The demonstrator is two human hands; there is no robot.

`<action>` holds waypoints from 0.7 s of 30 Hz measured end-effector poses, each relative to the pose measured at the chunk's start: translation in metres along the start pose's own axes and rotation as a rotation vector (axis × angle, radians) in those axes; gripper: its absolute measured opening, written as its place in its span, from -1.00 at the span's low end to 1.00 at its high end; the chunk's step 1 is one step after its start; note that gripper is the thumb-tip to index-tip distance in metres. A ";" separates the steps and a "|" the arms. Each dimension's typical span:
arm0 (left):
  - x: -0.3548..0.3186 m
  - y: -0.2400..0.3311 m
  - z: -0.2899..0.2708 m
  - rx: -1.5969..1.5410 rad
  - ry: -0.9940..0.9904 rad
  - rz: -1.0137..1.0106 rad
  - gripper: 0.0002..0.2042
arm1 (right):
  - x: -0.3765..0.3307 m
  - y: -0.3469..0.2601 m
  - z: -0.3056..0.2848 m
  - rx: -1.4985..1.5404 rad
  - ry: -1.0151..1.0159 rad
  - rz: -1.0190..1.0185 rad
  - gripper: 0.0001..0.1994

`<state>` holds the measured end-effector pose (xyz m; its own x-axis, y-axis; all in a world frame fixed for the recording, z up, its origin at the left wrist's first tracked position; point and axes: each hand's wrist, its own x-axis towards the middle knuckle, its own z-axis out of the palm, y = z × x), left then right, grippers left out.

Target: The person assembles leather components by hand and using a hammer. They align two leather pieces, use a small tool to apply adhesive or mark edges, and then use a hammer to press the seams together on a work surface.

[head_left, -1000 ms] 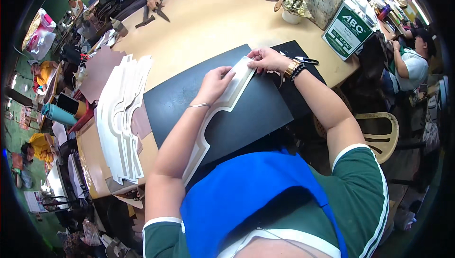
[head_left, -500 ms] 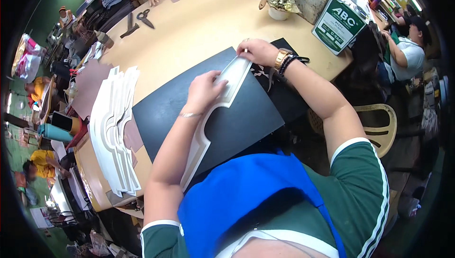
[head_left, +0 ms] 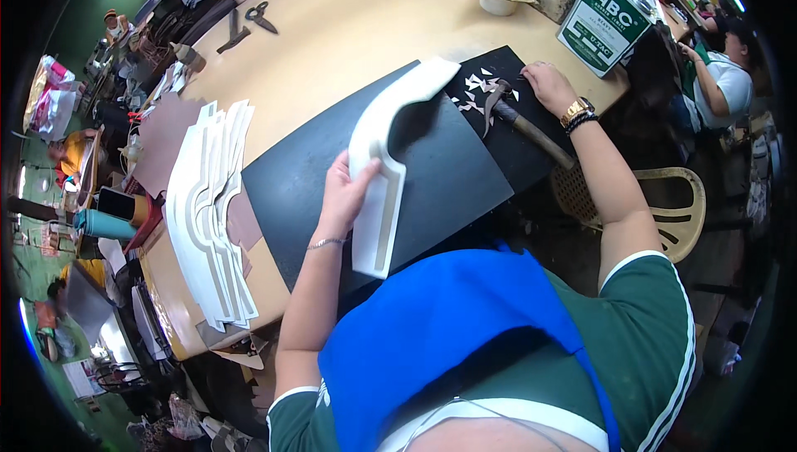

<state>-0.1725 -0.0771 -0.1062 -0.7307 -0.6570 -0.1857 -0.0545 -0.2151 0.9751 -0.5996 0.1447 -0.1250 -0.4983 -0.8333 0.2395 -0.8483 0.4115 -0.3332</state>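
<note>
1. White curved piece (head_left: 383, 153) is lifted, tilted above the black mat (head_left: 448, 178).
2. Left hand (head_left: 344, 195) grasps its inner edge.
3. Right hand (head_left: 546, 83) rests released on the mat's far corner, beside the hammer (head_left: 515, 116) and scraps (head_left: 471, 91).

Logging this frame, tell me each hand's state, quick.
Left hand: closed on the white curved piece, lifting it.
Right hand: holding nothing, resting by the hammer.
</note>
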 end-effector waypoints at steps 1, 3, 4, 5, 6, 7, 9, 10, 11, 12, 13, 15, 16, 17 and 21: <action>0.004 -0.001 -0.001 -0.131 0.032 -0.032 -0.68 | -0.004 0.003 0.004 0.013 0.074 0.032 -0.77; 0.004 -0.006 0.003 -0.217 0.061 -0.005 -0.68 | -0.008 0.002 0.013 0.099 0.367 0.087 -0.71; 0.004 -0.008 0.004 -0.263 0.079 0.009 -0.69 | -0.008 -0.001 0.011 0.407 0.373 0.223 -0.69; 0.001 -0.010 0.001 -0.282 0.098 0.002 -0.67 | -0.005 -0.029 0.012 0.723 0.346 0.359 -0.67; -0.002 -0.012 -0.003 -0.287 0.109 -0.022 -0.66 | -0.008 -0.064 0.012 1.038 0.307 0.507 -0.65; -0.004 -0.013 -0.005 -0.286 0.114 -0.045 -0.65 | -0.016 -0.099 0.011 1.137 0.166 0.526 -0.60; -0.005 -0.010 -0.007 -0.324 0.068 -0.090 -0.62 | -0.032 -0.166 -0.001 1.482 -0.224 0.738 -0.53; -0.006 -0.009 -0.007 -0.308 0.063 -0.076 -0.63 | -0.040 -0.186 0.002 1.583 -0.381 0.756 -0.55; -0.006 -0.009 -0.007 -0.293 0.057 -0.062 -0.64 | -0.048 -0.202 0.009 1.584 -0.457 0.654 -0.58; -0.007 -0.010 -0.008 -0.279 0.058 -0.050 -0.65 | -0.056 -0.232 0.008 1.571 -0.424 0.669 -0.53; -0.007 -0.011 -0.007 -0.272 0.060 -0.033 -0.66 | -0.062 -0.246 0.010 1.513 -0.470 0.594 -0.52; -0.006 -0.013 -0.004 -0.258 0.068 0.004 -0.68 | -0.067 -0.259 0.018 1.445 -0.592 0.501 -0.49; -0.007 -0.013 -0.004 -0.237 0.062 0.020 -0.69 | -0.068 -0.262 0.023 1.435 -0.668 0.484 -0.48; -0.008 -0.013 -0.003 -0.217 0.056 0.038 -0.70 | -0.066 -0.265 0.023 1.468 -0.758 0.523 -0.51; -0.009 -0.017 -0.002 -0.208 0.031 0.110 -0.72 | -0.068 -0.270 0.042 1.475 -0.776 0.516 -0.58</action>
<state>-0.1633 -0.0694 -0.1209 -0.7029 -0.7059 -0.0867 0.1678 -0.2830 0.9443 -0.3292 0.0746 -0.0895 -0.0737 -0.8862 -0.4573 0.4361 0.3837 -0.8140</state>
